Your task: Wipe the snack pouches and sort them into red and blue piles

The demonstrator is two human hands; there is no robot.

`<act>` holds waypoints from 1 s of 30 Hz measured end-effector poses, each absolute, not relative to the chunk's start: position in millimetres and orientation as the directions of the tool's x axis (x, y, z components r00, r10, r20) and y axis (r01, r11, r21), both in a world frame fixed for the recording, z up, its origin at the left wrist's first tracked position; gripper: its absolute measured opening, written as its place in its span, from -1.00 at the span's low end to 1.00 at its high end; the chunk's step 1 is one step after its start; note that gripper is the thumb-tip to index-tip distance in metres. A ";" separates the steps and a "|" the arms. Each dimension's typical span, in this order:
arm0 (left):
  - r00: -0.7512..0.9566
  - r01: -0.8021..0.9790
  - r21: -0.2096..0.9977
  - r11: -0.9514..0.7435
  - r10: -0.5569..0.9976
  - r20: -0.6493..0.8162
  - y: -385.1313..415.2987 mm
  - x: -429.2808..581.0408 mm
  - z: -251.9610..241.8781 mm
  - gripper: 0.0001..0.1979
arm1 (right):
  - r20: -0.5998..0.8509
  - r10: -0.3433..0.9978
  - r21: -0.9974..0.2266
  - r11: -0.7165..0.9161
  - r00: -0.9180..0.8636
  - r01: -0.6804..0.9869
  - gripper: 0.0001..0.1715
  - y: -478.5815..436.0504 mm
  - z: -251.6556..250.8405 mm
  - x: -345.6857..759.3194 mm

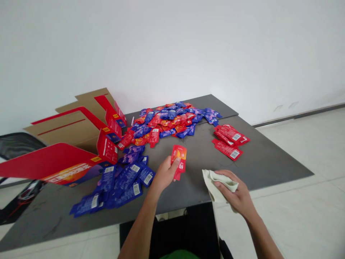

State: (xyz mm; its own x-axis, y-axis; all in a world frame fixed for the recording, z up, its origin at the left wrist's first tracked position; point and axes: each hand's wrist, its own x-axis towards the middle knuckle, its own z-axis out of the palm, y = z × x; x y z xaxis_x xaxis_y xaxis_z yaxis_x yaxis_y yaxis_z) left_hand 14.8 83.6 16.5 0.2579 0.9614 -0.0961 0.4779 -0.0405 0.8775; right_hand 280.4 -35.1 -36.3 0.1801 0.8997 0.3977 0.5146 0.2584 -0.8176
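**Left hand** (164,175): fingers and thumb closed on a red sachet (179,158), which stands upright in the grip, apparently just above the bench (258,169). Left forearm (140,230) rises from 6 o'clock, wrist bent slightly.

**Right hand** (235,191): palm down and curled over a folded cream cloth (219,187), at 3 o'clock from the left hand, by the bench's front edge. Right forearm (262,237) enters from 5 o'clock. Whether the cloth rests on the bench is hard to tell from this angle.

**Around the hands:**
- Blue sachets (122,183): loose spread at 9 o'clock, near the front edge.
- Mixed heap (167,124): red, blue and orange sachets at 12 o'clock.
- Red stack (230,140): loose group at 1 o'clock, near the right edge.
- Opened carton (61,158): red and cardboard, splayed at 10 o'clock, one red panel reaching past the bench's left edge.

**Risks:** a sachet held this lightly could slip and land among the blue ones or the heap. The cloth could catch the red stack if swept across it. A nudge could send blue sachets over the front edge, and pressure on the overhanging panel could tip the carton.
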 end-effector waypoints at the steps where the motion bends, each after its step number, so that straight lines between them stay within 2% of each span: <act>1: 0.260 0.384 0.923 -0.006 0.960 -0.102 88.9 26.9 25.3 -0.60 | 0.378 0.915 -0.825 0.263 0.143 0.500 -0.67 -35.9 -33.7 282.6; 5: 0.365 0.054 0.989 0.140 0.919 -0.150 108.2 92.7 56.5 -0.64 | 0.304 0.952 -0.865 0.260 0.037 0.430 -0.65 -36.2 -25.8 288.5; 10: 0.528 -0.081 0.914 0.397 0.795 -0.299 115.5 167.3 52.2 -0.69 | 0.197 0.974 -0.927 0.222 -0.113 0.302 -0.60 -37.1 -21.9 297.3; 13: 0.554 -0.049 0.879 0.474 0.745 -0.371 111.1 190.8 30.7 -0.69 | 0.153 0.969 -0.957 0.194 -0.193 0.214 -0.55 -37.5 -20.1 303.2; 18: 0.512 -0.022 0.871 0.490 0.754 -0.411 102.7 205.9 2.2 -0.67 | 0.132 0.962 -0.975 0.170 -0.240 0.145 -0.54 -36.6 -16.7 307.2; 24: 0.463 0.034 0.908 0.417 0.799 -0.384 106.9 223.6 -5.7 -0.67 | 0.134 0.960 -0.979 0.167 -0.247 0.119 -0.58 -35.3 -18.5 307.2; 30: 0.527 0.260 0.924 0.281 0.761 -0.379 117.5 225.7 -8.0 -0.59 | 0.147 0.956 -0.976 0.182 -0.255 0.121 -0.60 -35.1 -21.5 308.5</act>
